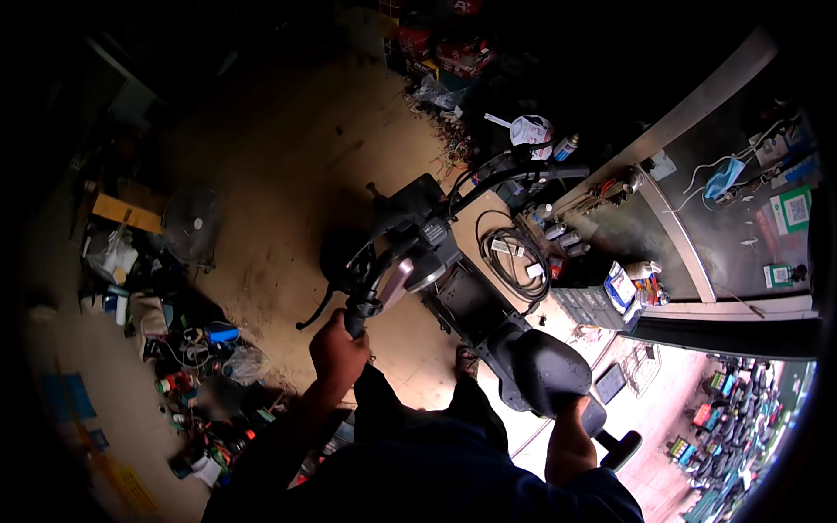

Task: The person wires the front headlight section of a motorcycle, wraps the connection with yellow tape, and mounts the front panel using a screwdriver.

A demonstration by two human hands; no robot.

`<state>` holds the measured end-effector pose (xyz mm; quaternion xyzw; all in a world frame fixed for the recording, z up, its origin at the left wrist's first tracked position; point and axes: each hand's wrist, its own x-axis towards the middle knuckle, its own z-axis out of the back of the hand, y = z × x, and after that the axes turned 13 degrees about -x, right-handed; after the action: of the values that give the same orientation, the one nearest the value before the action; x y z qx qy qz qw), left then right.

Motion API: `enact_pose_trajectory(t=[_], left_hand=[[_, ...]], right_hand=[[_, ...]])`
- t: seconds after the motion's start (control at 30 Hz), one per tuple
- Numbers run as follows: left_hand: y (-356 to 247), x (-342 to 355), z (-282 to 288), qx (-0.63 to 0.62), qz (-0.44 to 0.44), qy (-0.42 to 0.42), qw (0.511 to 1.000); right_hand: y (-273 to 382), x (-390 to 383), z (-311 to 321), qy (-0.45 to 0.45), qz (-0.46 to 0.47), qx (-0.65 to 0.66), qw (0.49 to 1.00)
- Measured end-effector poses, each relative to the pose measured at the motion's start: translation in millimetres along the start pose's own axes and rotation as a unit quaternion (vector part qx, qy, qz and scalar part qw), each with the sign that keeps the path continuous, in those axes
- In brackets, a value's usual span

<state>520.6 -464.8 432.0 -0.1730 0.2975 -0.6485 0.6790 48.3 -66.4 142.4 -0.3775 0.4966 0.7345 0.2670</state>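
A black electric scooter stands in front of me, its handlebars at the far left and its seat nearer on the right. My left hand is wrapped round the handlebar's left grip, below a brake lever. A pinkish flat panel, perhaps a phone or mirror, sits by the bar. At the rear edge of the black seat is my right hand, its fingers hidden by the seat. Behind the seat a dark padded backrest or rack sticks out.
A coiled black cable lies right of the scooter, near spray cans and a white bucket. Cluttered tools and parts line the left, with a fan. A glass counter stands right; parked scooters fill the bright outside.
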Motion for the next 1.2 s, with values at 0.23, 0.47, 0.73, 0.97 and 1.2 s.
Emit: enact_pose_trajectory(t=[0.23, 0.47, 0.73, 0.97, 1.2], left_hand=[[29.4, 35.1, 20.8, -0.185, -0.046, 0.191, 0.963], [51.7, 69.1, 40.1, -0.149, -0.171, 0.312, 0.923], [129.1, 119.8, 85.6, -0.199, -0.167, 0.646, 0.717], [277.6, 253.4, 93.9, 0.089, -0.153, 0.623, 0.762], [467.3, 449.2, 128.1, 0.371, -0.163, 0.683, 0.608]], right_hand=[[-43.7, -58.6, -53.5, -0.179, 0.096, 0.017, 0.979], [-207.8, -134.9, -209.2, 0.009, -0.007, -0.246, 0.969], [-367.8, -268.7, -428.0, 0.31, 0.164, -0.535, 0.769], [-429.0, -255.0, -520.9, 0.233, 0.216, -0.657, 0.683], [-522.0, -317.1, -650.1, 0.315, 0.258, -0.614, 0.676]])
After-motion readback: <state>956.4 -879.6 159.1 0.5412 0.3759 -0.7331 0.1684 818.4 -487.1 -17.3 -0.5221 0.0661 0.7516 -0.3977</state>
